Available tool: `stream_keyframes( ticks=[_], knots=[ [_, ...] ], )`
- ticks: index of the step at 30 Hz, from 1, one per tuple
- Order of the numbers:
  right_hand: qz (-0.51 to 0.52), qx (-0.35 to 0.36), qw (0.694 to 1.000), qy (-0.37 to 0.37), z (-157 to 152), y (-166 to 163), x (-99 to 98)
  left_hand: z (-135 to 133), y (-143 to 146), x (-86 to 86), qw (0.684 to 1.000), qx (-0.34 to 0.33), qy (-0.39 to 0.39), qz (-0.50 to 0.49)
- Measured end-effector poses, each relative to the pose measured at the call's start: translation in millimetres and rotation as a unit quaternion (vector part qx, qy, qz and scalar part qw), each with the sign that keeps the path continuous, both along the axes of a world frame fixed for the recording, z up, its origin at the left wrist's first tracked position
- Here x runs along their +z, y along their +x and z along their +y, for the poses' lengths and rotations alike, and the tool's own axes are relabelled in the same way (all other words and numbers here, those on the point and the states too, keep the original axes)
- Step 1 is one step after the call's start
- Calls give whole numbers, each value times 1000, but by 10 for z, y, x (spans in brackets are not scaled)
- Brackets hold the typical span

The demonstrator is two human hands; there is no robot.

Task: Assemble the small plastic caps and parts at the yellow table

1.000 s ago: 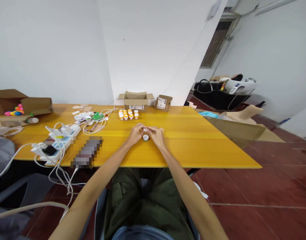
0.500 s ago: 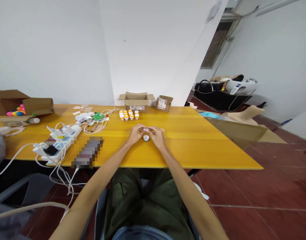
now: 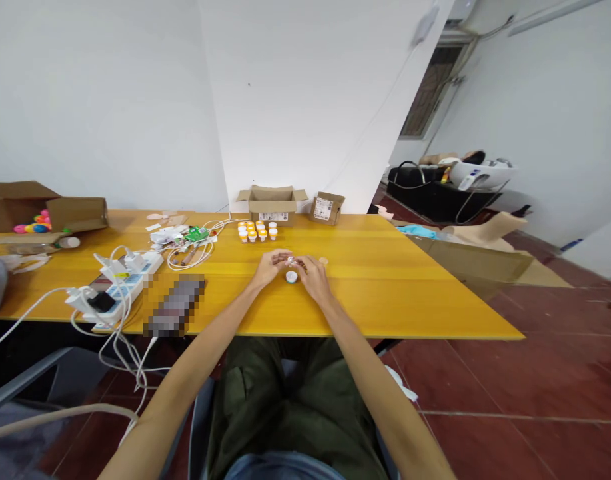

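Note:
My left hand and my right hand meet over the middle of the yellow table. Their fingertips pinch a tiny white thing between them; what it is stays too small to name. Just below the fingers a small white round cap or pot rests on the tabletop. A small pale lid lies by my right hand. Farther back stands a cluster of several small orange pots with white caps.
An open cardboard box and a smaller carton stand at the table's far edge. A power strip with chargers and white cables lies at the left, a blurred flat item beside it. Another box with coloured toys sits far left.
My hands have barely moved; the fingers shifted slightly around the tiny white thing, and the pale lid by my right hand shows more now.

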State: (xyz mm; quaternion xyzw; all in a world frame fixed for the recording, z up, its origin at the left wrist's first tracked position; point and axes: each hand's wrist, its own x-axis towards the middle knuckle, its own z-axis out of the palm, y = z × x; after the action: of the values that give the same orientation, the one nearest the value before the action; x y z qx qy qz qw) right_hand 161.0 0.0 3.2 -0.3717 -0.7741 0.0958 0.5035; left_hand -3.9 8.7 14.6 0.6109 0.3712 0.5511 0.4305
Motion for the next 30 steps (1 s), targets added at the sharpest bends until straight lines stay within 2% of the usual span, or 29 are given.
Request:
stream_keyframes(
  ticks=[14,30],
  knots=[
    [-6,30,999,-23,-18,2,4,-82,13,79,999,38,-24,5],
    [18,22,999,-20,-28,-12,10,-53,37,62,999,25,-40,3]
  ],
)
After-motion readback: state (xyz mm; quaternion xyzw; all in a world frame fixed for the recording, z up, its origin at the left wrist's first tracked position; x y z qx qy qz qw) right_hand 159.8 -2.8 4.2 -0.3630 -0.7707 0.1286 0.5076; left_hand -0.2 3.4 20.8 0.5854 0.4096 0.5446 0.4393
